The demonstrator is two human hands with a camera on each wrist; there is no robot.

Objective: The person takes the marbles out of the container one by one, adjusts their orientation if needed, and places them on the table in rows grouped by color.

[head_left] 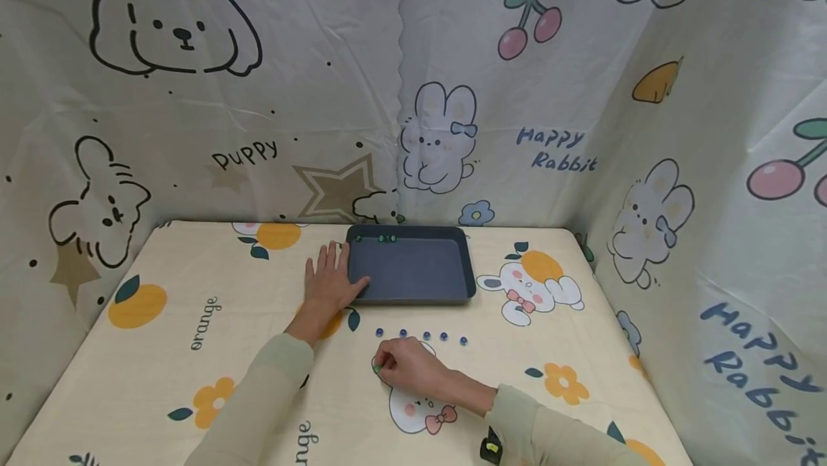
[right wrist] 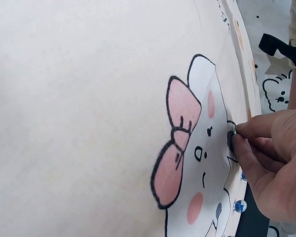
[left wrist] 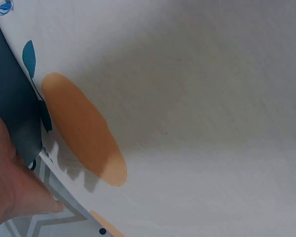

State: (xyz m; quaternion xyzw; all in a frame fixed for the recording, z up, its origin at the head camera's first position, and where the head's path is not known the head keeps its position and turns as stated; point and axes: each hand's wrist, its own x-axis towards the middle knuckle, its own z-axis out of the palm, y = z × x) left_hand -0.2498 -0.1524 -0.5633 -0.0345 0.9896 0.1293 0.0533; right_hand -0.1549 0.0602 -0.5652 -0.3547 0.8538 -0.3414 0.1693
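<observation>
My left hand (head_left: 328, 283) rests against the left side of a dark grey tray (head_left: 413, 301), fingers spread straight along it and thumb over its near left corner. Inside the tray, several small green marbles (head_left: 388, 238) sit along the far wall. On the cloth in front of the tray, several blue marbles (head_left: 426, 336) stand in a row. Nearer than that row, my right hand (head_left: 413, 365) pinches a green marble (head_left: 377, 368) between thumb and forefinger, low over the cloth. In the right wrist view the fingertips (right wrist: 240, 129) mostly hide it; clear marbles with blue inside (right wrist: 240, 206) lie beyond.
A cream cloth (head_left: 245, 286) printed with oranges, flowers and rabbits covers the table. Hanging printed sheets (head_left: 336, 107) close off its back and right side. The tray stands near the table's back edge. A black strap (head_left: 491, 446) is on the right sleeve.
</observation>
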